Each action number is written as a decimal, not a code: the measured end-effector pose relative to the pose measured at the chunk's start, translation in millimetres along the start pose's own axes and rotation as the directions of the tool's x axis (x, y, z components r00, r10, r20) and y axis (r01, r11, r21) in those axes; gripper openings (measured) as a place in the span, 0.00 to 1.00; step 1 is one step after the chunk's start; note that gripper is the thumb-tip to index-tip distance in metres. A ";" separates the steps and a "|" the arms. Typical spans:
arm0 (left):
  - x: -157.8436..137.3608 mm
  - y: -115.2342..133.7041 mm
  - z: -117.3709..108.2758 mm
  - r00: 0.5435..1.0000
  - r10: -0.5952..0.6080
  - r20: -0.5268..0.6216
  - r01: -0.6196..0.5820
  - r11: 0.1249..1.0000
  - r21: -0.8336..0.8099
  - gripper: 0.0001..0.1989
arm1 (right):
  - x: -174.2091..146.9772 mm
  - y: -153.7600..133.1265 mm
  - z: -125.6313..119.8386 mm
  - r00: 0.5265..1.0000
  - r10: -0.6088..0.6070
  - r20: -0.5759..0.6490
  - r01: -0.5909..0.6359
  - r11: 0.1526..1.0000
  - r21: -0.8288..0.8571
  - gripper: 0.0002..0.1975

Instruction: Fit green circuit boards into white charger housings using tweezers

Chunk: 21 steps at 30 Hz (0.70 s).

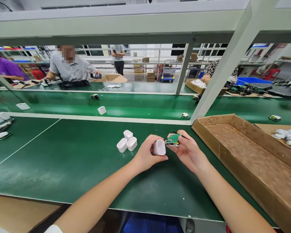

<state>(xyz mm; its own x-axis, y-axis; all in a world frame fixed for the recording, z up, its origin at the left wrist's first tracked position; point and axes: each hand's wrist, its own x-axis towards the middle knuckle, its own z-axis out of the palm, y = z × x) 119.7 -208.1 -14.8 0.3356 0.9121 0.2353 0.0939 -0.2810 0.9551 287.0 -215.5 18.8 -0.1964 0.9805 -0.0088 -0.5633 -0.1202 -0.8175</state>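
Note:
My left hand (145,155) grips a small white plastic housing (159,147), its open end turned towards my other hand. My right hand (188,150) pinches a small green circuit board (172,139) with a thin dark wire sticking out to the right. The board sits right at the housing's mouth, just above the green table mat (63,161). Three more white housings (127,140) stand clustered on the mat a little to the left of my left hand.
A shallow brown cardboard tray (244,152) lies at the right, with white parts (288,137) beyond it. A green conveyor belt (135,105) carries a white housing (102,110) and boards. A slanted frame post (215,77) rises ahead. People work across the belt.

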 end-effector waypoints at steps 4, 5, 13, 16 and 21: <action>-1.3 0.8 0.5 1.000 0.004 -0.024 -0.005 0.999 -0.032 0.23 | -0.5 -0.4 0.0 0.999 -0.024 -0.044 0.023 0.999 -0.029 0.19; -1.5 0.8 0.5 1.000 0.001 -0.029 -0.002 0.999 -0.036 0.24 | 0.1 -0.8 -0.2 0.997 -0.035 -0.066 0.032 0.999 -0.040 0.19; -1.2 1.6 -0.2 0.998 -0.059 -0.032 0.055 0.993 -0.106 0.24 | 8.9 -4.7 -2.0 0.970 0.047 -0.240 -0.049 0.999 -0.001 0.14; -0.8 3.8 -0.2 0.996 -0.080 -0.025 0.075 0.986 -0.146 0.24 | 9.2 -5.2 -3.4 0.968 0.082 -0.238 -0.075 0.996 0.039 0.13; -1.0 8.2 -0.2 0.994 -0.112 -0.006 0.108 0.969 -0.223 0.25 | 5.2 -4.6 -3.9 0.986 0.036 -0.164 -0.037 0.999 0.000 0.14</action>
<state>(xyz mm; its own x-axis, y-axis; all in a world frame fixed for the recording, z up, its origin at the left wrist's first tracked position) 119.9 -211.3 -7.2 0.3170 0.9397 0.1282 -0.0818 -0.1076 0.9908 291.7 -209.2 20.3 -0.0826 0.9877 -0.1326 -0.5554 -0.1561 -0.8168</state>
